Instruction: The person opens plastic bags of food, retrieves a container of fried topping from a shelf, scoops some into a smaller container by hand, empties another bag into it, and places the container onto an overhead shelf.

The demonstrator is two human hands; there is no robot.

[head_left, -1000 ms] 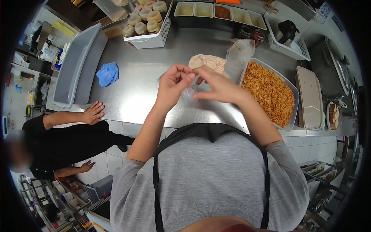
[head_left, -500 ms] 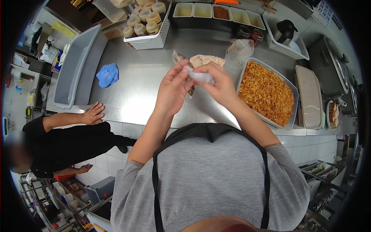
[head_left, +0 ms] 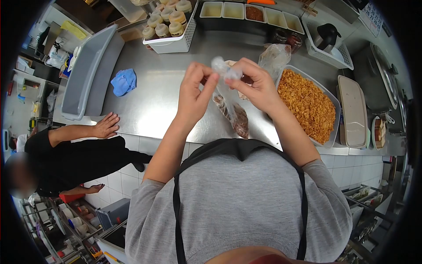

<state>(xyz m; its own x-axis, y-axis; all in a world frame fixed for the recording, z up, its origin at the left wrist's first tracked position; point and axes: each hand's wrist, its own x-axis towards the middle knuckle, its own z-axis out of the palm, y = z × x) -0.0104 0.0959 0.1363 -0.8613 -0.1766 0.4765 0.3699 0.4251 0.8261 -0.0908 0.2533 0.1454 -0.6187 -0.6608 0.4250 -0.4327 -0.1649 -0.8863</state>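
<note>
Between my two hands hangs a clear plastic bag with dark brown, lumpy contents in its lower part; I cannot make out what they are. My left hand pinches the bag's gathered neck between thumb and fingers. On the other side, my right hand is closed on the twisted top of the same bag. Just behind the hands lies a pale cloth-like thing, mostly hidden. A crumpled clear bag rests beyond my right hand, touching the tray of golden-brown crispy flakes.
A steel worktop carries a blue cloth, a grey tub, a white basket of bottles and a row of condiment containers. A beige lid lies at right. At left, a co-worker's hand rests on the worktop edge.
The bag's filled part has swung toward me and hangs in fuller view below my hands. My hands have drawn slightly apart at its neck. The co-worker has barely moved.
</note>
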